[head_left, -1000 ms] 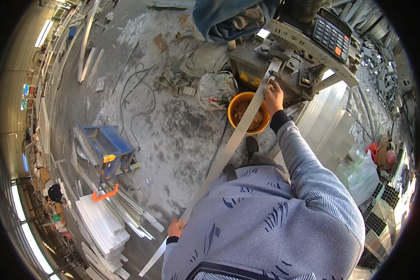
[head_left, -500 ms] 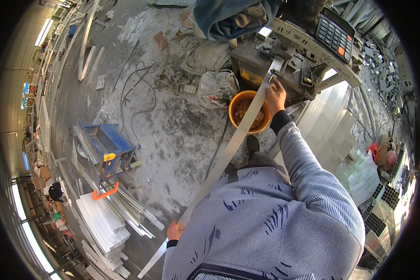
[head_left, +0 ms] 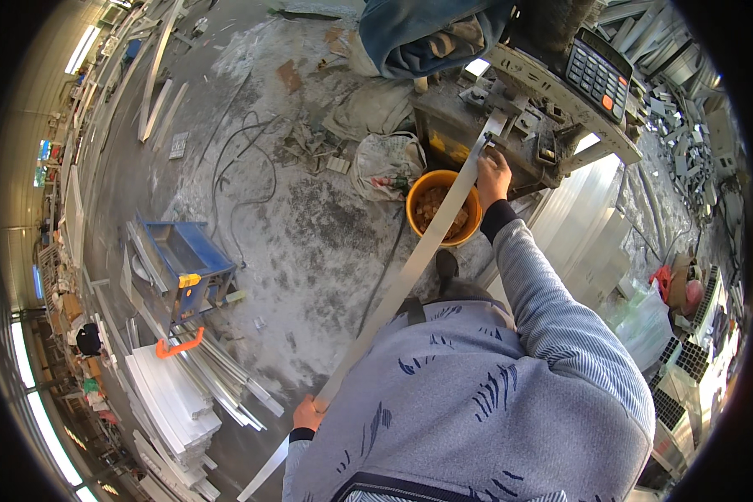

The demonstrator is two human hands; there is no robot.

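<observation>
Head view: a long pale strip (head_left: 397,289) runs slantwise from low left up to the machine (head_left: 510,125) at top right, crossing above the orange bucket (head_left: 443,205) on the dusty floor (head_left: 309,234). The right hand (head_left: 494,174) grips the strip's upper end just at the machine. The left hand (head_left: 307,412) closes round it near the lower end, though its fingers are probably half hidden.

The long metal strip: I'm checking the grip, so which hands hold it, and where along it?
Both. The left hand grips the metal strip near its lower end; the right hand holds it near the upper end, at the machine.
</observation>
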